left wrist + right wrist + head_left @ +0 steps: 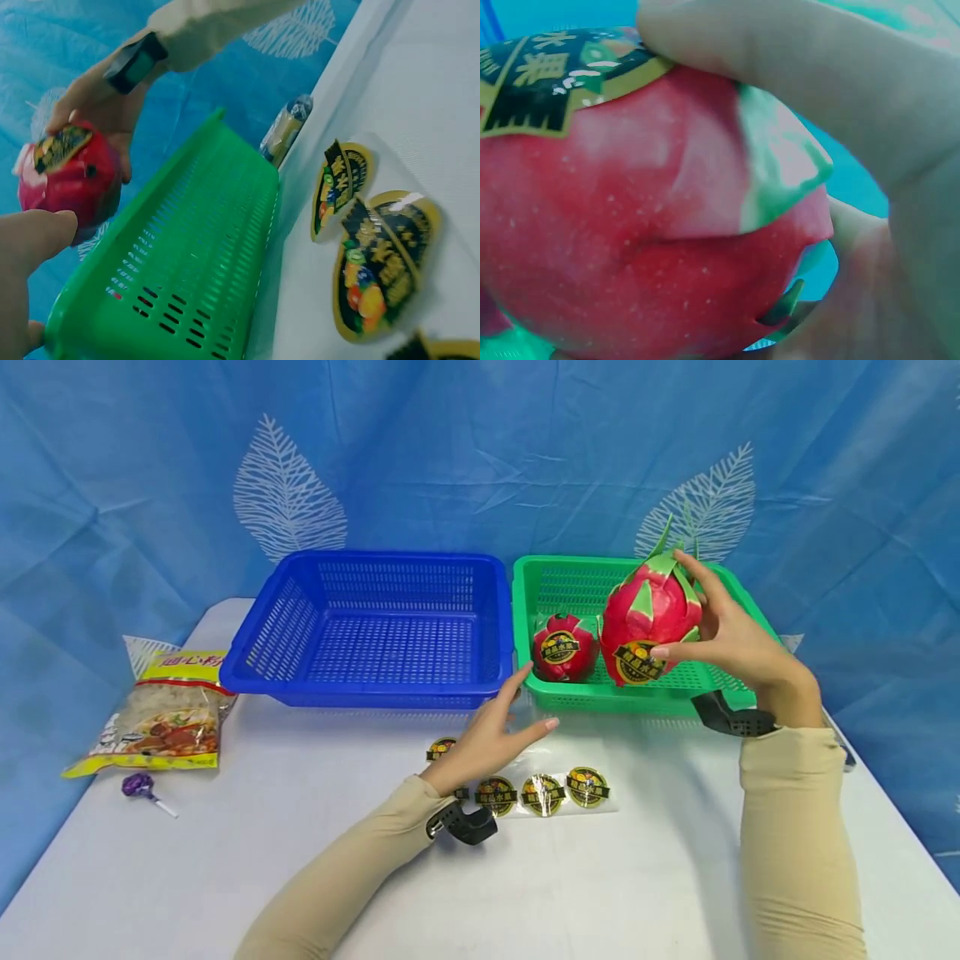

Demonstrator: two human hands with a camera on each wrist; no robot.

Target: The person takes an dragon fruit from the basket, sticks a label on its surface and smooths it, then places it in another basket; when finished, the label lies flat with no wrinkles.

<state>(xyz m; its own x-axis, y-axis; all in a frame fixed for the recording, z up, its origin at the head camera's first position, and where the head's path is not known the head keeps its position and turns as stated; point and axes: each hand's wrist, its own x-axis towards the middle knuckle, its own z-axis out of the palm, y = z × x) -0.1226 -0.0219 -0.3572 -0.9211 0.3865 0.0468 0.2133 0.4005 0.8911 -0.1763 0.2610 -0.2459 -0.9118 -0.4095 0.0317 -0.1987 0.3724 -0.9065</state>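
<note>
A dragon fruit (651,610) with green-tipped scales is gripped by my right hand (738,635), thumb at its front and fingers round its far side. It is held up over the green basket (712,681), and a black-and-gold round sticker (577,75) is on its skin. Inside that basket a second dragon fruit (567,662) lies at the left, with a similar sticker facing me. My left hand (487,739) is at the basket's front left corner, its fingers extended and its thumb apart; whether they touch the rim I cannot tell. Nothing is held in it.
To the left stands a blue basket (367,700). A sheet of round stickers (543,794) lies on the white table, partly behind my left hand. At far left are a yellow-edged food bag (176,710) and a purple-wrapped lollipop (138,785). A small wrapped item (289,129) lies beyond the green basket.
</note>
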